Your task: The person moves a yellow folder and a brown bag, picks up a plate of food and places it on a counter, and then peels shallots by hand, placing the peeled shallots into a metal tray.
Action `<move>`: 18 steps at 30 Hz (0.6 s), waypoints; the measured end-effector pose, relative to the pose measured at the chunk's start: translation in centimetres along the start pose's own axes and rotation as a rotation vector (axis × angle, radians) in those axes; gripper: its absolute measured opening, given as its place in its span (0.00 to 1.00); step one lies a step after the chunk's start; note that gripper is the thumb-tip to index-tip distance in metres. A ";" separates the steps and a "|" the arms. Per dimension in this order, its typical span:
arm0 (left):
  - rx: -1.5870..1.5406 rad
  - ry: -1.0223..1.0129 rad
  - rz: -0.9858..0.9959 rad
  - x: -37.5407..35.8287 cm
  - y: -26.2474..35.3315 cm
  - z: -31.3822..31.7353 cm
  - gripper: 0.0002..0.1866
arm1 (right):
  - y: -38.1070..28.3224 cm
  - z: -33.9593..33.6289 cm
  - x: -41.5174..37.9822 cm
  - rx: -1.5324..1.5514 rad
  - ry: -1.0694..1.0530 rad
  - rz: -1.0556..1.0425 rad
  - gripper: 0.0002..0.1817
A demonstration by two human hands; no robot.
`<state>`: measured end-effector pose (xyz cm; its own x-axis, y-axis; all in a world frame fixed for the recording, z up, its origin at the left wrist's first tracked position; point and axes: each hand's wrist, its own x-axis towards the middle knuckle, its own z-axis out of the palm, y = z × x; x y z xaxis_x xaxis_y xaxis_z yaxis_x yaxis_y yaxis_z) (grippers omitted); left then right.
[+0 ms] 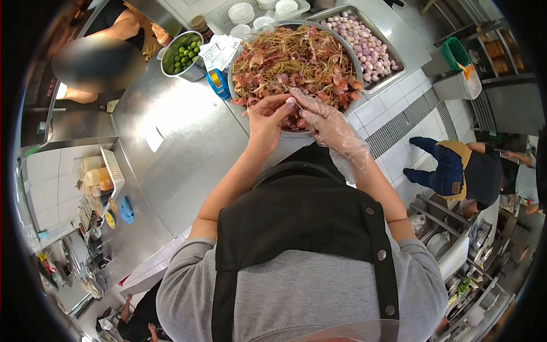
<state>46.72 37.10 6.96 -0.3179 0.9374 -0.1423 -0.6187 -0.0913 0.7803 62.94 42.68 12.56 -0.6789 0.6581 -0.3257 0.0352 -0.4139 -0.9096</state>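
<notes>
Head view: bare left hand (pixel 266 122), thumb and finger pinched on small whitish bulb (pixel 290 101); right hand (pixel 325 122) in clear plastic glove (pixel 348 155), fingertips drawn close beside it — grip not discernible. Held above round grey bowl (pixel 296 134) of reddish papery skins (pixel 250 61) and tan stringy roots (pixel 325 45). Alongside: rectangular steel tray (pixel 382 84), pinkish-white bulbs (pixel 364 45) inside.

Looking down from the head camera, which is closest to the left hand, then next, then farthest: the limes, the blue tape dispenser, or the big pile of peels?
Nearest to the left hand first:
1. Pile of peels, in the bowl right by the hand.
2. Blue tape dispenser, just left of the bowl.
3. Limes, in a pot farther left.
</notes>
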 end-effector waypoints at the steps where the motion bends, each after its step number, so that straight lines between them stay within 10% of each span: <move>1: 0.003 -0.002 0.014 0.0 0.0 0.0 0.11 | -0.3 0.1 -0.1 -0.001 -0.001 0.000 0.26; 18: 0.044 0.039 0.048 0.9 0.1 -0.3 0.12 | 0.9 -0.5 1.5 -0.276 0.079 -0.308 0.24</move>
<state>46.17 37.87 6.70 -0.3746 0.9184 -0.1274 -0.5702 -0.1198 0.8127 62.33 43.64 11.12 -0.6302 0.7756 -0.0367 0.0420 -0.0131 -0.9990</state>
